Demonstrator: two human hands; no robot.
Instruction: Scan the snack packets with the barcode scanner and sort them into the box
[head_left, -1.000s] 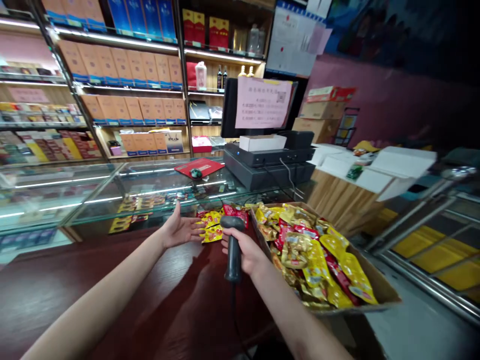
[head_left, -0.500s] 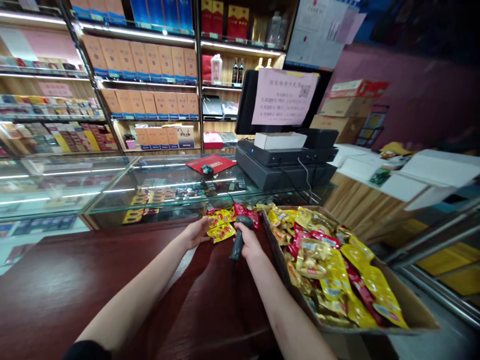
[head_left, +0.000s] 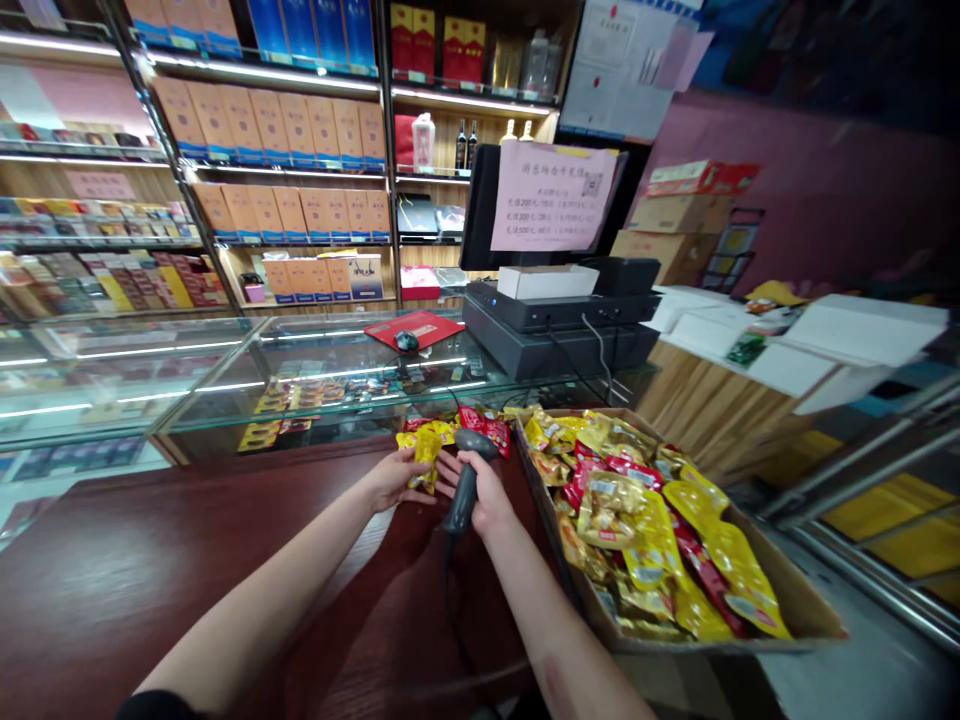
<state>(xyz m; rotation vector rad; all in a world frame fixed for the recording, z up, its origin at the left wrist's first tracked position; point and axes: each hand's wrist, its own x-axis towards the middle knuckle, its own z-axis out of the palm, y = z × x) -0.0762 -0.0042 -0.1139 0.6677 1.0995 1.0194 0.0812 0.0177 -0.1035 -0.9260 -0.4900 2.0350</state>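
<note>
Between its fingers my left hand holds a yellow snack packet, tilted upright above the dark red tabletop. My right hand grips a dark handheld scanner by its handle, with some fingers stretched toward the packet. The scanner's cable hangs down toward me. Behind both hands lie more yellow packets and a red packet, near the edge of the glass counter.
An open carton full of yellow, gold and red packets stands right of my right arm. Behind are a glass display counter, a monitor on a dark cash drawer, and a mouse on a red mat.
My left hand has lifted a yellow packet off the pile and drawn it nearer. My right hand has moved slightly left with the scanner, some fingers now spread.
</note>
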